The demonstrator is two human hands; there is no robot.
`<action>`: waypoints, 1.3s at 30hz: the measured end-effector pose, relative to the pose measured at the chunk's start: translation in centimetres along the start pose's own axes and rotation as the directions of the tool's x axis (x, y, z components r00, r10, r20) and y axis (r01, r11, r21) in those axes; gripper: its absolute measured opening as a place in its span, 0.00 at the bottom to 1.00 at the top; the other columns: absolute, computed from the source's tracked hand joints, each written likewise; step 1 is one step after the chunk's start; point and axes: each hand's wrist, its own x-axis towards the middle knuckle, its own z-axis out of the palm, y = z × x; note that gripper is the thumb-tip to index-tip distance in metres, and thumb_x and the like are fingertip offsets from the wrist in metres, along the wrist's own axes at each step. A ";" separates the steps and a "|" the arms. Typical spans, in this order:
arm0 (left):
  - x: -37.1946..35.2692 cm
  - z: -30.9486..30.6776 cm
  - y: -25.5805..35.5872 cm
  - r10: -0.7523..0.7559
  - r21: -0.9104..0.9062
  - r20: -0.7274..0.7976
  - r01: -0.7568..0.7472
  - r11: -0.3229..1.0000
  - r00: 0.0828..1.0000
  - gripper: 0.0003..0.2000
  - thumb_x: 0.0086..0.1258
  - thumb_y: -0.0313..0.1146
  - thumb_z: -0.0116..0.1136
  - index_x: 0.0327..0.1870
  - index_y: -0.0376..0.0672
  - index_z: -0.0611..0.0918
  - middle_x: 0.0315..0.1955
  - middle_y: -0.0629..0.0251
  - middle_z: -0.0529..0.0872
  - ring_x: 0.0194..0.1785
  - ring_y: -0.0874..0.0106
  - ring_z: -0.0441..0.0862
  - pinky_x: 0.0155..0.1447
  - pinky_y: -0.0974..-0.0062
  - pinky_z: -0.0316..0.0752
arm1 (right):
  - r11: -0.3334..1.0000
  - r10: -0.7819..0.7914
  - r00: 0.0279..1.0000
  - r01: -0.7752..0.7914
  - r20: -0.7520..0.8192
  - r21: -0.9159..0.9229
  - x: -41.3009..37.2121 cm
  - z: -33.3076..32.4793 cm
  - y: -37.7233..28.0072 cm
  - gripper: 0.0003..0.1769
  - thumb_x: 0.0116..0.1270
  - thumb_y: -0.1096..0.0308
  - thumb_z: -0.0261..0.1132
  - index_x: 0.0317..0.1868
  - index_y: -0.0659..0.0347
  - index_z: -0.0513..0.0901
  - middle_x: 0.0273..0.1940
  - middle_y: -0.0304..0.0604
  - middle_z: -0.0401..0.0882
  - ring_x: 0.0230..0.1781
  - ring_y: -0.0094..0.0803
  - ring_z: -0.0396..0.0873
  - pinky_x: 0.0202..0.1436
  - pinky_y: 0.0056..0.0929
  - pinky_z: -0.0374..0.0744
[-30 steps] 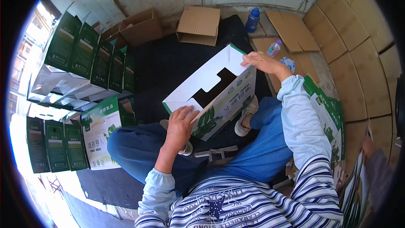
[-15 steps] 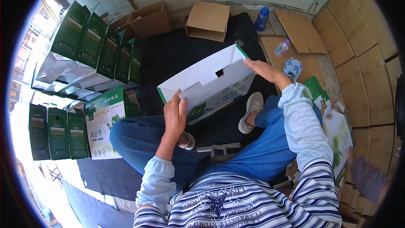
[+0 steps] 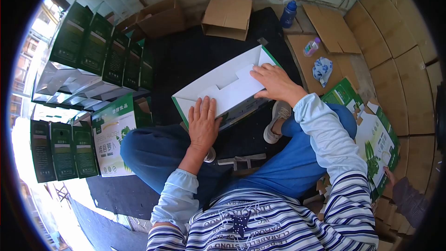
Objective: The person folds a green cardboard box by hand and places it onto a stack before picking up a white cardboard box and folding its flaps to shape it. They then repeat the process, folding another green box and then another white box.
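Note:
A white and green carton [image 3: 232, 88] stands tilted between my knees, its white flaps folded across the upper side. My left hand [image 3: 203, 121] lies on the near left flap with its fingers spread. On the right part of the same flap rests my right hand [image 3: 275, 82], fingers stretched over the white board and thumb near the printed side. Neither hand is wrapped round anything. Part of the printed side is hidden under my hands.
Green cartons [image 3: 95, 49] stand in rows at left. Brown boxes [image 3: 390, 69] are stacked at right. A blue bottle [image 3: 288, 15], a small bottle [image 3: 311, 47] and a patterned cloth [image 3: 322, 70] lie beyond my right knee. Another person's hand [image 3: 390, 176] touches printed cardboard [image 3: 374, 144].
Both hands have moved inward onto the flap, which now lies lower over the opening. The dark hole in it no longer shows. At right, the other person's printed cardboard has shifted.

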 end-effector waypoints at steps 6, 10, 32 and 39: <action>-0.2 0.7 -0.2 0.041 -0.101 0.091 -0.032 0.994 0.995 0.27 0.60 0.35 0.61 0.60 0.39 0.72 0.59 0.55 0.74 0.63 0.56 0.69 0.67 0.57 0.59 | 1.000 0.010 0.954 -0.012 0.298 0.007 0.8 0.1 0.2 0.31 0.53 0.46 0.70 0.49 0.62 0.81 0.49 0.46 0.79 0.55 0.43 0.72 0.56 0.40 0.71; 0.1 0.2 -0.5 0.033 -0.147 0.129 -0.014 0.989 0.991 0.26 0.60 0.35 0.60 0.60 0.39 0.72 0.58 0.54 0.75 0.63 0.55 0.69 0.67 0.58 0.59 | 1.000 0.012 0.962 -0.017 0.273 0.017 0.8 0.1 0.1 0.30 0.54 0.46 0.69 0.49 0.61 0.80 0.50 0.45 0.79 0.55 0.43 0.72 0.58 0.41 0.71; -2.1 6.6 -12.1 -0.183 -0.435 0.898 0.748 -0.501 0.400 0.41 0.61 0.73 0.40 0.64 0.46 0.72 0.61 0.54 0.74 0.60 0.54 0.73 0.62 0.53 0.66 | -0.084 0.462 0.678 -0.608 0.572 0.789 -3.0 6.2 8.3 0.40 0.70 0.34 0.42 0.60 0.61 0.75 0.60 0.48 0.74 0.63 0.36 0.68 0.68 0.34 0.60; -0.3 0.6 -9.2 -0.315 -0.703 0.696 0.526 -0.478 0.645 0.28 0.63 0.46 0.50 0.61 0.38 0.72 0.55 0.52 0.76 0.56 0.62 0.75 0.60 0.67 0.69 | -0.269 0.448 0.785 -0.337 0.427 0.902 -3.8 -0.5 8.6 0.29 0.69 0.43 0.52 0.56 0.57 0.79 0.56 0.42 0.77 0.58 0.33 0.72 0.63 0.32 0.66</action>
